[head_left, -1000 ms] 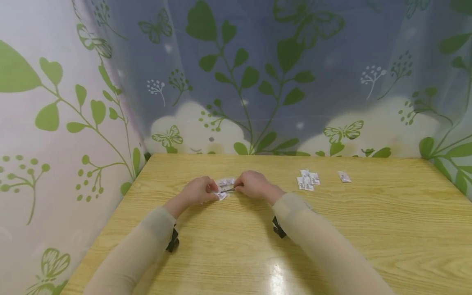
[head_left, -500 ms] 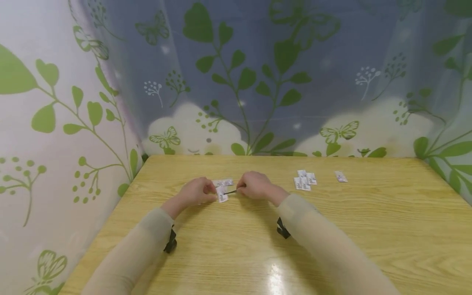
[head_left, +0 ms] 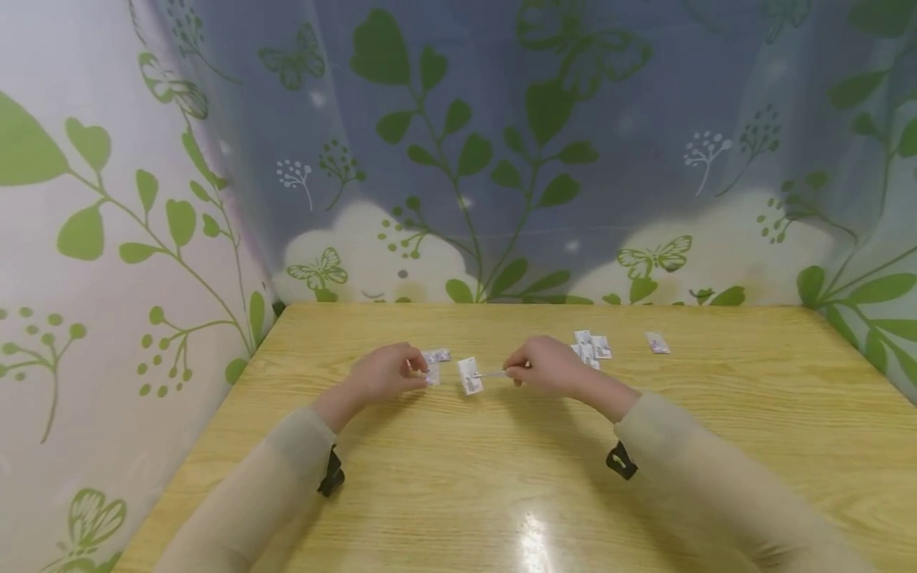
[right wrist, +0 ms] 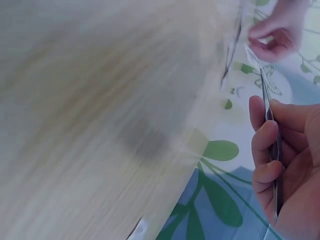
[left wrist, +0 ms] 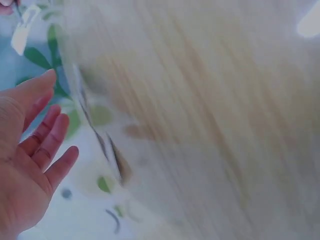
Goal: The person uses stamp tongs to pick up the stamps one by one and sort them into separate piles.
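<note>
Our right grip curls round slim silver metal tweezers, which pinch a small white printed rectangular packet at its nine o'clock; our left grip, loosely parted, holding nothing, has small pale printed packets at two o'clock.

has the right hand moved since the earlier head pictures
Yes, rightward: in the head view, the right hand is now nearer the cluster of white sachets lying on the wooden table.
</note>
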Available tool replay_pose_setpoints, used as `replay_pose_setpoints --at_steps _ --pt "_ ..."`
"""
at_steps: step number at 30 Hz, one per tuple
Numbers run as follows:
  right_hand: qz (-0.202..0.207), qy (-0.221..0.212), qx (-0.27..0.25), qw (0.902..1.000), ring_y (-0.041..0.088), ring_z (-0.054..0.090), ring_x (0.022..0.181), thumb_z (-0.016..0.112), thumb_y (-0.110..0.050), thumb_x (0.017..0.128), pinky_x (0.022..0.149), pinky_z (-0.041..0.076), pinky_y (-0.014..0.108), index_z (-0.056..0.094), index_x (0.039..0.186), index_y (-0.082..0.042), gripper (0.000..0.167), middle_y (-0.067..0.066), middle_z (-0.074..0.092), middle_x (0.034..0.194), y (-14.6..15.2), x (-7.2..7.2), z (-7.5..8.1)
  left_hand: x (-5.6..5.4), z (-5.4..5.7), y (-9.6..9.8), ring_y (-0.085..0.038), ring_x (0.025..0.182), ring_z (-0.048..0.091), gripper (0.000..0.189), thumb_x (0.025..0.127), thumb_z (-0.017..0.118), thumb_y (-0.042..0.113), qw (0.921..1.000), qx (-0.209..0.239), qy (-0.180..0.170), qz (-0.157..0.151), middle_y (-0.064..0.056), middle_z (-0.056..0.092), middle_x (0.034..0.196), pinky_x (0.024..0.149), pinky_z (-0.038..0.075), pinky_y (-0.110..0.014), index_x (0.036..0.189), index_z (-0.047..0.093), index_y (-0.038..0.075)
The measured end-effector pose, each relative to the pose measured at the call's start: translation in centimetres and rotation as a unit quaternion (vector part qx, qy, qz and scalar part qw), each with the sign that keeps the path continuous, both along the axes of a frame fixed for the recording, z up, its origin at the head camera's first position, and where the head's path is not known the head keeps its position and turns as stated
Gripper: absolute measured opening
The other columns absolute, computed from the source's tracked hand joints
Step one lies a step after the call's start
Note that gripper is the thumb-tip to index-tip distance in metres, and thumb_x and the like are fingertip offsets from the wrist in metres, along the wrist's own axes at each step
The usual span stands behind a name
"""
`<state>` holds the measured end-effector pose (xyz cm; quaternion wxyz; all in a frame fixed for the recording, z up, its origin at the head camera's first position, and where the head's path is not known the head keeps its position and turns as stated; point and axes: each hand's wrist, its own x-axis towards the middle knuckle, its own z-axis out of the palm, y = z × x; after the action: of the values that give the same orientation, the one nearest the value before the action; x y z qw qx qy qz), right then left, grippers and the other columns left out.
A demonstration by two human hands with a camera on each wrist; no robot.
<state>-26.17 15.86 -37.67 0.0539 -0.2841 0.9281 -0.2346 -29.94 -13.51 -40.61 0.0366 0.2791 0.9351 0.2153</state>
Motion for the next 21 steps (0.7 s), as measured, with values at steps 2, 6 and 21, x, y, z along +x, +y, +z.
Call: replay_pose_setpoints --at_steps 2,6,21 --pt "-0.006 -0.008 -0.015 0.9998 0.007 0.043 0.051 0.059 -0.012 0.097 0.054 0.04 0.027 0.075 0.101 -0.003 0.018 0.0 0.071 0.084 1.1 0.9 -0.3 0.6 0.2 0.8 -0.013 0.079 0.057 0.016 0.085 0.076 0.022 0.9996 0.019 0.009 -0.016 0.003 0.062 0.088 0.069 0.048 -0.032 0.095 0.068 0.013" --pt "-0.02 -0.019 -0.035 0.999 0.006 0.033 0.048 0.061 -0.011 0.095 0.048 0.031 0.024 0.075 0.095 -0.004 0.016 0.002 0.071 0.085 2.6 2.6 -0.8 1.9 0.2 2.9 -0.012 0.081 0.059 0.015 0.086 0.075 0.021 0.9966 0.052 0.022 -0.06 0.004 0.063 0.092 0.068 0.047 -0.029 0.096 0.068 0.013" --pt "-0.007 -0.01 -0.037 0.9992 0.003 0.039 0.052 0.062 -0.007 0.093 0.052 0.036 0.023 0.075 0.084 -0.009 0.016 -0.006 0.062 0.067 3.6 5.2 -3.0 4.6 -1.5 7.8 -0.004 0.083 0.059 0.015 0.087 0.074 0.029 0.9922 0.002 -0.052 -0.113 0.011 0.064 0.09 0.077 0.048 -0.023 0.097 0.068 0.02"
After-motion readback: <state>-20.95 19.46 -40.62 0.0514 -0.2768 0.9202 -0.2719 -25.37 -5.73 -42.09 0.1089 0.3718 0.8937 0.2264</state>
